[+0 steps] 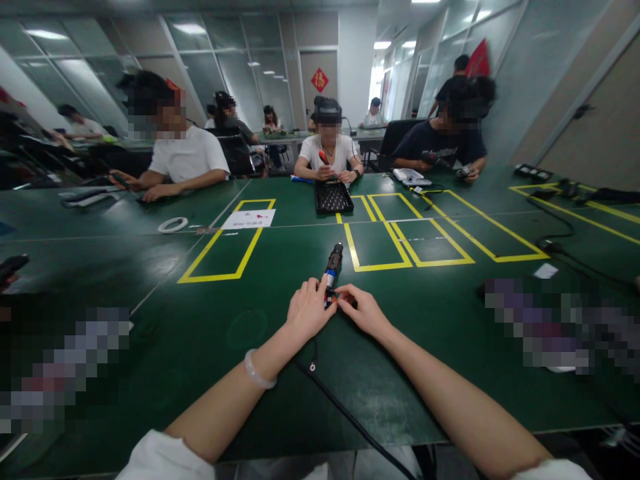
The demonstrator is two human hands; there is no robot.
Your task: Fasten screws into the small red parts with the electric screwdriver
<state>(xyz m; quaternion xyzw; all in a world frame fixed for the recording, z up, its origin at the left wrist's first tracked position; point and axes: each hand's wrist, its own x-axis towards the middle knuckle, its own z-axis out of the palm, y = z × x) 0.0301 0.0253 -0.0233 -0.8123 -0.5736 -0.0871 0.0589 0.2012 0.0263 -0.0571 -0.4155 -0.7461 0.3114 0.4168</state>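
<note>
In the head view, a slim corded power tool (334, 261) lies on the green table with its dark tip pointing away from me. Its barrel is dark, with silver and blue bands. My left hand (307, 308) is closed around the near end, index finger along the barrel. Bent fingers of my right hand (361, 309) pinch at the same end from the other side. Small red and black parts show between my fingertips; their details are hidden. A black cord (345, 412) runs toward me below my hands. Near it, a small ring terminal (313, 367) sits at a thin wire's end.
Yellow tape rectangles (383, 269) mark the table (280, 413). A white sheet (249, 219) and a white ring-shaped roll (173, 225) lie ahead left. Across the table, a person (327, 150) works at a black compartment tray (334, 200). Other people sit on both sides.
</note>
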